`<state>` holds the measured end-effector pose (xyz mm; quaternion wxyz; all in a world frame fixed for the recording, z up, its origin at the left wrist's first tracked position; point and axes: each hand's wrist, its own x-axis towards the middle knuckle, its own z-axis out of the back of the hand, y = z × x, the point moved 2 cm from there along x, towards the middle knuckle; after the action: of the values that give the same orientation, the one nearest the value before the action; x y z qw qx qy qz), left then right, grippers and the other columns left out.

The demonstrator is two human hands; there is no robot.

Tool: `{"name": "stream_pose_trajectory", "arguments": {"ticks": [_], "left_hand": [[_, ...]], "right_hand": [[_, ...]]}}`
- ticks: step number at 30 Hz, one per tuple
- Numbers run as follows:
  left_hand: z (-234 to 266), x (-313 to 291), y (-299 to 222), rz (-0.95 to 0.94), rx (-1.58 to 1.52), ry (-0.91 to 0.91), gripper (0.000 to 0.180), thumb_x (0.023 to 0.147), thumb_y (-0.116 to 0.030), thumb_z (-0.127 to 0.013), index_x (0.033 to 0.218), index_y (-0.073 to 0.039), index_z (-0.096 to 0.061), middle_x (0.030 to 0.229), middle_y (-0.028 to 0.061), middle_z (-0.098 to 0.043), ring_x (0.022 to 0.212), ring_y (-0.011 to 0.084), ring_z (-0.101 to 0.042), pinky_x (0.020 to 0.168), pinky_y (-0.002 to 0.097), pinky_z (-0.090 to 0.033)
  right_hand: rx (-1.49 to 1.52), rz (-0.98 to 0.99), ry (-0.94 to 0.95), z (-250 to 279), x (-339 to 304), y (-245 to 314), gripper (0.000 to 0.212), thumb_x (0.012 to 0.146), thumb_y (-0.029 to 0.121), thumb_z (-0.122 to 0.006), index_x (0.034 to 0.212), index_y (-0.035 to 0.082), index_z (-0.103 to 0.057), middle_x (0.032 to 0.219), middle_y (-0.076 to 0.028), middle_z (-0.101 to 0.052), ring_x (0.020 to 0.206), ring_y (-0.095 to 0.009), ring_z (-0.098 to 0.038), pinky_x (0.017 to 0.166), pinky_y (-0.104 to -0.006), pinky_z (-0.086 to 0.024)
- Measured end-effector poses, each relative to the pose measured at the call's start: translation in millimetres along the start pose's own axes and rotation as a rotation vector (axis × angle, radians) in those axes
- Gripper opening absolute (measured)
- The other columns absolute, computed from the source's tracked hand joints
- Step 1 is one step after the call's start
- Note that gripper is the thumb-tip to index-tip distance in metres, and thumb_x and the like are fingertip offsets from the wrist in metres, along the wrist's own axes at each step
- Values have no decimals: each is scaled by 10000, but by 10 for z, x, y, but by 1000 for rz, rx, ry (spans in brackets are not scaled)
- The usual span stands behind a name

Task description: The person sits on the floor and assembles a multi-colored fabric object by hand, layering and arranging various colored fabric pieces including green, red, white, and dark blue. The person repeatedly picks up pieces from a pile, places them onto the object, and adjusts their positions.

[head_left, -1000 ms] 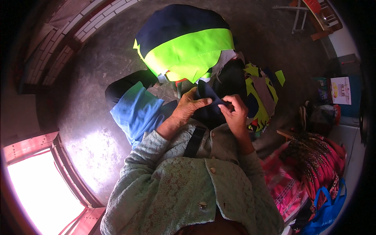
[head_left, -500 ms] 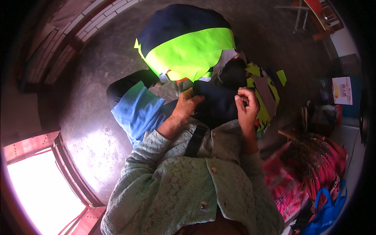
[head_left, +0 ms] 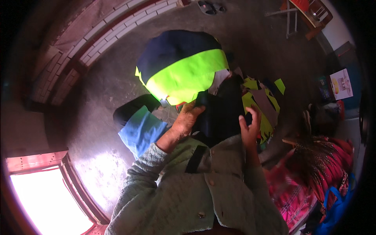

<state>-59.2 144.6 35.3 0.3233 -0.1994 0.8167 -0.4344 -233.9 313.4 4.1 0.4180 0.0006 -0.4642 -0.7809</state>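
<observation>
My left hand is closed, with its thumb and fingers pinching the edge of a dark navy cloth spread over my lap. To the right of that cloth, my right hand is raised with its fingers curled in. Its thumb and forefinger come close together, and whatever they hold, if anything, is too small to make out. Just beyond my hands stands a big rounded bundle of cloth, with a neon yellow-green band below a navy part. A light blue cloth lies over my left leg.
Neon and grey fabric scraps lie on the floor to the right. Pink patterned cloth and a blue bag sit at the lower right. Sandals and a wooden-edged stand are farther off.
The view has shifted, so the bundle and lap sit lower in the picture. My left hand keeps its hold on the navy cloth. The right hand has turned slightly, its fingers still curled.
</observation>
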Motion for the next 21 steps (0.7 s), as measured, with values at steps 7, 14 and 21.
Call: {"name": "stream_pose_trajectory", "arguments": {"ticks": [7,14,21], "left_hand": [[-232,634,-655,-95,196,147,494,869,-131,-564,1306,57,-428,1133,144,-587,1021,170,-550,885,264,-438],[-730,1108,-1719,-361,273,84,484,872,-155,-606,1289,36,-450,1095,191,-605,953,223,-601,867,273,-473],[-357,1228,-2379,-379,338,72,429,861,-165,-591,1217,52,-492,1059,170,-607,950,232,-572,865,315,-444]], "right_hand": [[46,-35,179,-167,-134,-138,464,754,226,-662,1163,65,-515,1285,-195,-427,1185,-372,-418,975,-465,-336],[49,-54,269,-206,-68,-110,522,749,234,-662,1217,73,-495,1309,-210,-410,1211,-381,-401,983,-467,-336],[68,-128,297,-129,26,-52,711,745,206,-688,1352,61,-349,1415,-241,-235,1306,-403,-271,1045,-477,-269]]}}
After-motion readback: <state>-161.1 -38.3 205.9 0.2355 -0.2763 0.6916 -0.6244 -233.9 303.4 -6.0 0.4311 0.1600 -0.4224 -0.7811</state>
